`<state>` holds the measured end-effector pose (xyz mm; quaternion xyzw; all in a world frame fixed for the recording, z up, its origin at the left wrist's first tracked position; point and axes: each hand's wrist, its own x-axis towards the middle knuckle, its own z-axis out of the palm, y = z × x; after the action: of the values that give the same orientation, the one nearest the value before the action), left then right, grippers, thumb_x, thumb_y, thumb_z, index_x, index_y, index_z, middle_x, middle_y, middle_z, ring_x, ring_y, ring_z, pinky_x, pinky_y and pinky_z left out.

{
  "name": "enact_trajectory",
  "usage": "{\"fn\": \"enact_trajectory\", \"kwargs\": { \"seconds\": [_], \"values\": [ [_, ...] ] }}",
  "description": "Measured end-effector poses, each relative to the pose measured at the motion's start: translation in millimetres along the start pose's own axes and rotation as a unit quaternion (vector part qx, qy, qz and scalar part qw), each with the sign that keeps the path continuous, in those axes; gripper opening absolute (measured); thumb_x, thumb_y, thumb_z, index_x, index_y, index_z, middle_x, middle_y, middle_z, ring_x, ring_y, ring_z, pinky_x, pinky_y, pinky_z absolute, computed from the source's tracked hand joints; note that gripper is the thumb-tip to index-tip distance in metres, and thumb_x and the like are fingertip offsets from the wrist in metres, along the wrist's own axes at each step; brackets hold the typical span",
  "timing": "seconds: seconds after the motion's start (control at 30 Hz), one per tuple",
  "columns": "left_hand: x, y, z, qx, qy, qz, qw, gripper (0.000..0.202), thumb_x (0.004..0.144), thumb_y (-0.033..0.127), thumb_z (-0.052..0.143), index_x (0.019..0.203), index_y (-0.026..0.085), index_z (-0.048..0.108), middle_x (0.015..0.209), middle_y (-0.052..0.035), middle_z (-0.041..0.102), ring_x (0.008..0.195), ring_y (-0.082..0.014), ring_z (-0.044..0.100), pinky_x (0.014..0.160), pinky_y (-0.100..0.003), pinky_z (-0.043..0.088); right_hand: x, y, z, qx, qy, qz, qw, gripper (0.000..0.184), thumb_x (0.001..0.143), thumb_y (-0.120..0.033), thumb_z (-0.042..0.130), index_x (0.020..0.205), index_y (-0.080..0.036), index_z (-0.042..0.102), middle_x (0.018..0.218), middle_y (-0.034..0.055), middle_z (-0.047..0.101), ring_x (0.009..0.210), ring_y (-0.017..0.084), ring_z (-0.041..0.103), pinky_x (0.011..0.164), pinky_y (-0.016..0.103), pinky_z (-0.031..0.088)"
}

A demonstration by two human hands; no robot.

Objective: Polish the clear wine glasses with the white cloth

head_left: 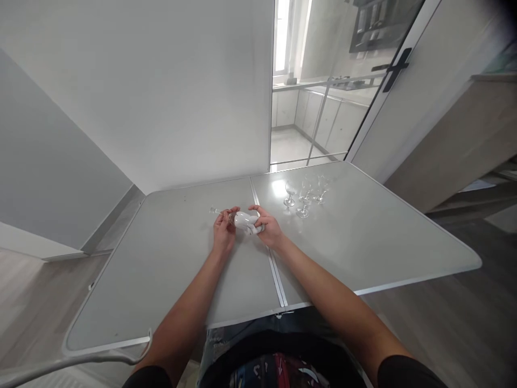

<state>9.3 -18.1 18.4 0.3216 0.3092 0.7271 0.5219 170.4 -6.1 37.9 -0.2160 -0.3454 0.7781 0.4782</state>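
Near the middle of the table, my left hand (224,231) has its fingers closed round the stem of a clear stemmed glass (214,210). The glass lies on its side in the air, foot pointing left. White cloth or tissue (244,221) fills or covers its bowl; I cannot tell whether it is inside, outside or both. My right hand (270,230) grips this white material at the rim end, thumb and fingers curled round it. Just beyond my right hand, several clear stemmed glasses (302,210) stand upright in a loose group.
The grey folding table (173,269) has a metal-edged seam (277,275) running down its middle. Its back edge meets a white wall (181,97). A glass door with a black handle (396,68) is behind the right half. A curved pale metal bar (113,355) crosses the lower left.
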Motion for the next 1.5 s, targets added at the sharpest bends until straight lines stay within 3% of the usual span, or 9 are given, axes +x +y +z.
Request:
{"fn": "enact_trajectory", "kwargs": {
  "seconds": [0.13,0.27,0.43,0.67,0.9,1.0,1.17,1.33,1.5],
  "values": [
    [0.6,-2.8,-3.0,0.041,0.021,0.013,0.999,0.025,0.082,0.04,0.076,0.096,0.02,0.072,0.119,-0.0097,0.07,0.105,-0.0187,0.066,0.082,-0.029,0.052,-0.4,-3.1,2.2,0.051,0.024,-0.022,0.998,0.052,0.062,-0.013,0.06,0.112,-0.026,0.052,0.077,-0.0018,0.062,0.071,0.017,0.058,0.062,0.027,0.048],
    [0.8,-3.0,-7.3,0.051,0.019,-0.032,0.998,0.028,0.08,0.034,0.078,0.105,0.021,0.074,0.104,-0.0056,0.071,0.082,-0.011,0.065,0.066,-0.021,0.052,0.3,-2.4,8.2,-0.007,0.06,-0.079,0.995,0.049,0.069,-0.027,0.074,0.112,-0.027,0.051,0.081,-0.0026,0.063,0.076,0.017,0.06,0.068,0.029,0.049],
    [1.3,0.4,-9.2,0.006,-0.053,-0.136,0.989,0.037,0.072,0.017,0.079,0.109,0.017,0.072,0.103,-0.0083,0.073,0.082,-0.0146,0.069,0.083,-0.033,0.059,7.1,-7.4,-8.7,-0.098,0.132,-0.174,0.971,0.05,0.069,-0.037,0.082,0.108,-0.027,0.053,0.072,-0.0061,0.056,0.067,0.013,0.053,0.066,0.025,0.044],
    [-1.2,11.2,-9.7,0.016,-0.105,-0.269,0.957,0.025,0.08,0.033,0.071,0.096,0.014,0.07,0.088,-0.007,0.069,0.057,-0.0117,0.06,0.06,-0.032,0.06,7.9,-26.9,-24.1,-0.257,0.02,-0.198,0.946,0.037,0.074,-0.039,0.077,0.1,-0.023,0.057,0.076,-0.0039,0.054,0.067,0.013,0.046,0.065,0.025,0.038],
    [-9.9,6.8,1.6,0.131,-0.2,-0.251,0.938,0.038,0.081,0.039,0.076,0.105,0.011,0.069,0.065,0.0035,0.048,0.045,-0.0028,0.036,0.049,-0.02,0.04,8.4,-25.1,-14.8,-0.23,0.051,-0.219,0.947,0.038,0.077,-0.037,0.073,0.109,-0.023,0.059,0.088,0.0001,0.062,0.077,0.016,0.051,0.073,0.028,0.042],
    [-7.5,4.4,0.7,0.144,-0.163,-0.194,0.957,0.037,0.08,0.04,0.077,0.101,0.011,0.068,0.059,0.005,0.043,0.045,-0.0038,0.035,0.047,-0.019,0.03,9.6,-21.2,-13.5,-0.199,0.132,-0.254,0.937,0.023,0.082,-0.037,0.069,0.097,-0.022,0.061,0.085,-0.0009,0.059,0.078,0.015,0.051,0.076,0.027,0.042],
    [-6.8,8.3,-1.0,0.079,-0.094,-0.087,0.989,0.037,0.082,0.042,0.075,0.107,0.015,0.067,0.061,0.0056,0.042,0.049,-0.0047,0.036,0.055,-0.021,0.038,12.9,-11.5,-11.7,-0.12,0.249,-0.248,0.928,0.024,0.079,-0.035,0.07,0.094,-0.025,0.053,0.085,-0.003,0.056,0.081,0.014,0.053,0.076,0.025,0.044],
    [-9.0,4.4,3.9,0.122,-0.111,-0.094,0.982,0.042,0.08,0.044,0.076,0.108,0.014,0.068,0.059,0.0049,0.047,0.048,-0.0062,0.039,0.055,-0.023,0.041,12.8,-2.0,-3.2,-0.005,0.11,-0.112,0.988,0.022,0.069,-0.026,0.068,0.088,-0.021,0.057,0.082,0.0013,0.061,0.076,0.017,0.056,0.067,0.028,0.046],
    [-10.6,-1.7,7.0,0.149,-0.091,-0.105,0.979,0.044,0.074,0.044,0.08,0.104,0.015,0.067,0.06,0.0042,0.052,0.047,-0.0067,0.043,0.052,-0.022,0.041,4.5,0.3,6.2,-0.016,0.021,-0.113,0.993,0.02,0.084,-0.041,0.057,0.076,-0.022,0.054,0.075,0.0024,0.054,0.07,0.018,0.052,0.066,0.03,0.047]
  ]
}}
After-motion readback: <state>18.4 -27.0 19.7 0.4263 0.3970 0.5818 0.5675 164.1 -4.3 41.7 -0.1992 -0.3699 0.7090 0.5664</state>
